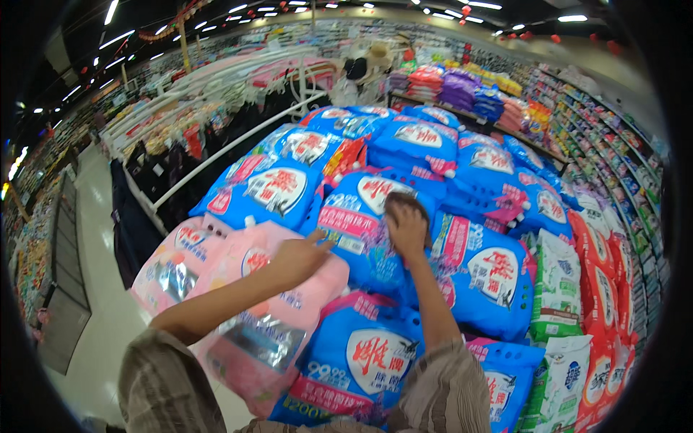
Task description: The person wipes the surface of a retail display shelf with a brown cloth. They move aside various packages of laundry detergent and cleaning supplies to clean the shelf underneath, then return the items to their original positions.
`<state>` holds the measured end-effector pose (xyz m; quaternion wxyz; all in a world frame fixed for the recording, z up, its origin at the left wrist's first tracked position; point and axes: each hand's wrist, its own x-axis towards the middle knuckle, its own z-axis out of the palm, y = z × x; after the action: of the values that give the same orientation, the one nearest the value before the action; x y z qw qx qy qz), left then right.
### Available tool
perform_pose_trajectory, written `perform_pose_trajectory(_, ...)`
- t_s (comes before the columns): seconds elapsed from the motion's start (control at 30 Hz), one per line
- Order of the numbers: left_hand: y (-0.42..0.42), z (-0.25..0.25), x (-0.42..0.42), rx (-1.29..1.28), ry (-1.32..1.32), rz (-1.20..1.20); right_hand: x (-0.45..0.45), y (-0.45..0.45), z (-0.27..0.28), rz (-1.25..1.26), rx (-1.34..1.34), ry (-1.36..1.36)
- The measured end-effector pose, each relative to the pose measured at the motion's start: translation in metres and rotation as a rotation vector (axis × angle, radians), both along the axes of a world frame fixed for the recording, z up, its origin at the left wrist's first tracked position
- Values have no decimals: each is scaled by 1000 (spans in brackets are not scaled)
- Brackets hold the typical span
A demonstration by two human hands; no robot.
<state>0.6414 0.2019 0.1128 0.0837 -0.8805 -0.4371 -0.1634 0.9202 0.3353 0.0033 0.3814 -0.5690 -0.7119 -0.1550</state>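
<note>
My right hand (407,227) presses a dark brown cloth (414,203) against the upper right part of a blue plastic bag of laundry detergent (349,203). That bag lies on top of a heap of similar ones. My left hand (296,261) reaches over a pink detergent bag (230,276), its fingertips at the blue bag's left side and nothing visible in its grasp. Closer to my body lies another blue detergent bag (325,346), partly covered by my right forearm. One more blue bag (490,276) sits to the right of my right hand.
A white metal rail (233,154) with dark garments runs along the left of the heap. Green and white bags (557,287) and red bags (598,276) stand at the right. Stocked shelves (612,135) curve behind them. A tiled aisle (103,216) passes on the left.
</note>
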Motion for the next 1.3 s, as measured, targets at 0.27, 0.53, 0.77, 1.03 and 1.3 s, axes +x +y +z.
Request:
perform_pose_trajectory(0.27, 81, -81, 47, -77, 94, -39, 66, 67, -14, -259, -264, 97)
perform_pose_trajectory(0.53, 77, -88, 52, -171, 70, 22, -48, 140, 40, -56, -552, -103)
perform_pose_trajectory(0.77, 80, -92, 51, -179, -47, -31, -144, 163, 30, 197, -523, -317)
perform_pose_trajectory(1.03, 74, -89, 48, -170, -4, 12, -122, 187, 33, 96, -657, -23)
perform_pose_trajectory(1.3, 72, -84, 43, -260, 43, 59, -55, 177, 28, -199, -592, -39)
